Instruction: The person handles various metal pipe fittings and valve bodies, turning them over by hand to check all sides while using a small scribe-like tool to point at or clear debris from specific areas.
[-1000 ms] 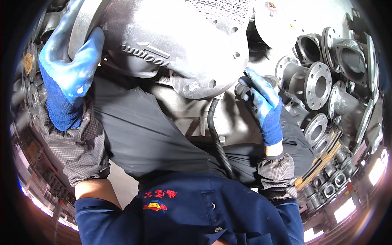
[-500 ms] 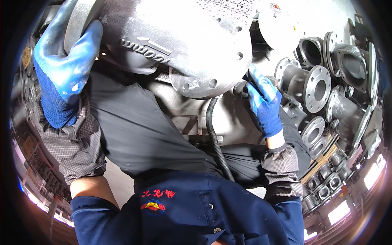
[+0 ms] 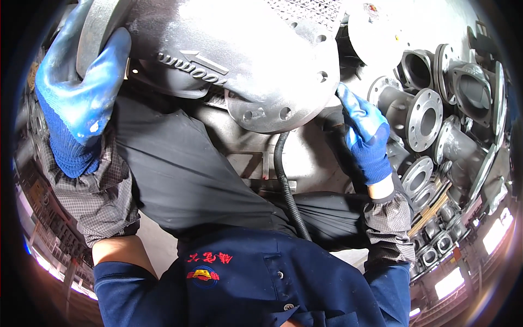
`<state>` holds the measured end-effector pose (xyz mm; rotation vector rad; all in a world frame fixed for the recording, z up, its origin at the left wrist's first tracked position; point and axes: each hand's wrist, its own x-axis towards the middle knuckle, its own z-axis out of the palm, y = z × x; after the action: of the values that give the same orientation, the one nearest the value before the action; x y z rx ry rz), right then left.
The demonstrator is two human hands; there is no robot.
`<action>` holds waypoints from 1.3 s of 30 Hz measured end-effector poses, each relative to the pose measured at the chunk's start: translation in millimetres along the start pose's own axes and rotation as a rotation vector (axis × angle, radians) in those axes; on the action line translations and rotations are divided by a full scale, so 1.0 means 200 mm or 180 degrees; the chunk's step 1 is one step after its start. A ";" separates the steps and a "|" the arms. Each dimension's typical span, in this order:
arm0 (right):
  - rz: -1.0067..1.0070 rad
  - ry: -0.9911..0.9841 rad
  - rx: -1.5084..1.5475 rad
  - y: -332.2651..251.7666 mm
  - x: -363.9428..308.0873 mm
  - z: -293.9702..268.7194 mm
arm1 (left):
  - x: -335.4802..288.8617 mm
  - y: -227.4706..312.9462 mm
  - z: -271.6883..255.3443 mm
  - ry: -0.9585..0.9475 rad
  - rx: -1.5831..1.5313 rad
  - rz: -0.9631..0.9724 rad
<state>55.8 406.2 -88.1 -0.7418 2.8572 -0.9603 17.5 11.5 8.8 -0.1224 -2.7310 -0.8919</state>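
A large grey cast-metal valve body [image 3: 261, 71] lies across the top of the view, with a raised arrow and raised lettering on its side. My left hand [image 3: 87, 82], in a blue coated glove, is wrapped round the thick flange at its left end, thumb on the near side. The round, bolt-holed flange [image 3: 267, 111] faces right and toward me. At that flange's right edge, my gloved right hand [image 3: 362, 122] has its fingertips against the rim; part of the grip is hidden. A black corrugated hose [image 3: 283, 169] runs from beneath the flange toward me, between my legs.
Several grey flanged pipe castings [image 3: 422, 117] are stacked close on the right. Smaller ring-shaped castings [image 3: 436, 242] stand beyond them at the lower right. A pale rounded metal part [image 3: 376, 32] sits at the upper right. My knees flank a metal surface [image 3: 310, 158].
My left hand and the left flange have shifted slightly left and down. My right hand has moved right, away from a dark round part, to the flange's edge. The right flange edge has shifted slightly right.
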 end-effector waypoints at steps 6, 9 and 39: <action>0.0145 0.0248 0.0681 0.01 -0.07 0.04 | 0.00 0.01 -0.01 0.0016 -0.0165 -0.0090; 0.0118 0.0167 0.0692 0.01 -0.05 0.02 | 0.00 0.01 0.00 -0.0013 -0.0129 -0.0150; 0.0595 0.0049 0.1144 -0.02 -0.04 -0.02 | 0.00 0.07 -0.01 -0.0074 0.0056 0.0206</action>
<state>62.9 409.6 -83.4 -0.4268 2.5938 -1.3957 19.6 22.0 17.7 -0.2178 -2.7387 -0.8540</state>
